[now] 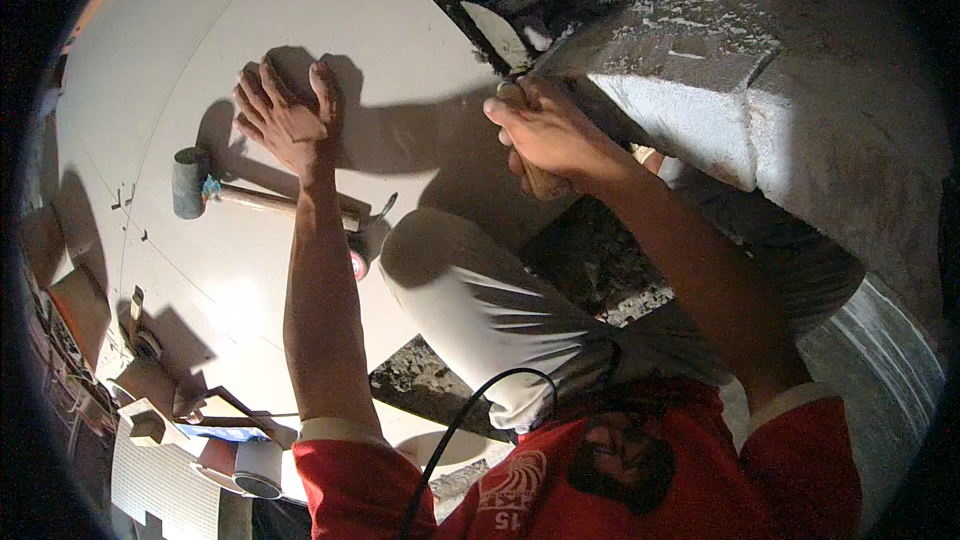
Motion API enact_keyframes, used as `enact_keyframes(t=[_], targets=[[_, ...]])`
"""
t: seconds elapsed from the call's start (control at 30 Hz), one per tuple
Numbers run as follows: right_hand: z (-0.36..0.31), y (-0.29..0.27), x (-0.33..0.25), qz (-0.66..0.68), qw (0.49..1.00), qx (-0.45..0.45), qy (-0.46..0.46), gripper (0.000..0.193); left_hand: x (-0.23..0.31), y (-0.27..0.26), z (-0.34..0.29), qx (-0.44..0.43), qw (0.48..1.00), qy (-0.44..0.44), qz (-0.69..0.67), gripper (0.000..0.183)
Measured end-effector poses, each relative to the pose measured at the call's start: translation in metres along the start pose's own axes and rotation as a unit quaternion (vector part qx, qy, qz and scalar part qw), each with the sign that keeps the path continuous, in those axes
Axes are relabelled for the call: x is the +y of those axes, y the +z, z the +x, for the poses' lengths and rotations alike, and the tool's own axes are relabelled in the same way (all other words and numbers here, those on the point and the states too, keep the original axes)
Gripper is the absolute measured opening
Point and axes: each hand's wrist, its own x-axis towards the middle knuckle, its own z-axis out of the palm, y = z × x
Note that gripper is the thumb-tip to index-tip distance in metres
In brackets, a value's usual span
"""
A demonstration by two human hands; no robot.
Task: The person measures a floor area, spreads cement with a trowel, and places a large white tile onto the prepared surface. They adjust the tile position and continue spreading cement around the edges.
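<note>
A large pale board [400, 30] lies in front of me with thin lines drawn across it. My left hand [285, 125] is at its upper middle, fingers spread and holding nothing; whether the palm touches the surface is hard to tell. A rubber mallet [188, 183] with a dark head and wooden handle rests on the board, partly under my left forearm. My right hand [550, 135] is closed around a tan, thick, handle-like piece [545, 182] above the board's right edge. Most of that piece is hidden by the fingers.
A grey block [680, 110] with a white face stands at the right. Beside my knee are a small dark pointed thing [388, 205] and a red round thing [358, 265]. A white cup-like container [258, 468] and several offcuts crowd the lower left. Rubble [415, 380] shows below the board.
</note>
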Motion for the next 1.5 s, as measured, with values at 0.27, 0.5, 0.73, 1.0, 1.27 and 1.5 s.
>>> enact_keyframes(t=[0.27, 0.5, 0.73, 1.0, 1.27, 1.5], targets=[[0.001, -0.017, 0.007, -0.217, 0.957, -0.008, -0.194, 0.054, 0.007, -0.003, -0.001, -0.001, 1.000, -0.005, 0.003, 0.086], [-0.010, -0.016, -0.001, 0.027, 0.999, -0.030, -0.024, 0.042, 0.004, -0.004, 0.001, -0.004, 1.000, 0.001, 0.007, 0.084], [0.036, 0.015, -0.033, 0.093, 0.990, 0.057, -0.086, 0.032, 0.005, -0.007, 0.001, -0.008, 1.000, -0.003, -0.006, 0.082], [0.042, 0.017, -0.032, 0.178, 0.983, 0.007, 0.038, 0.035, 0.009, -0.010, 0.002, -0.018, 1.000, -0.010, -0.007, 0.081], [0.036, -0.001, -0.038, 0.056, 0.998, -0.020, -0.006, 0.065, 0.009, -0.010, 0.000, -0.011, 1.000, -0.002, -0.009, 0.083], [0.022, -0.014, -0.053, 0.010, 0.997, -0.075, 0.006, 0.066, 0.010, -0.010, 0.002, -0.021, 1.000, -0.010, -0.009, 0.082]])
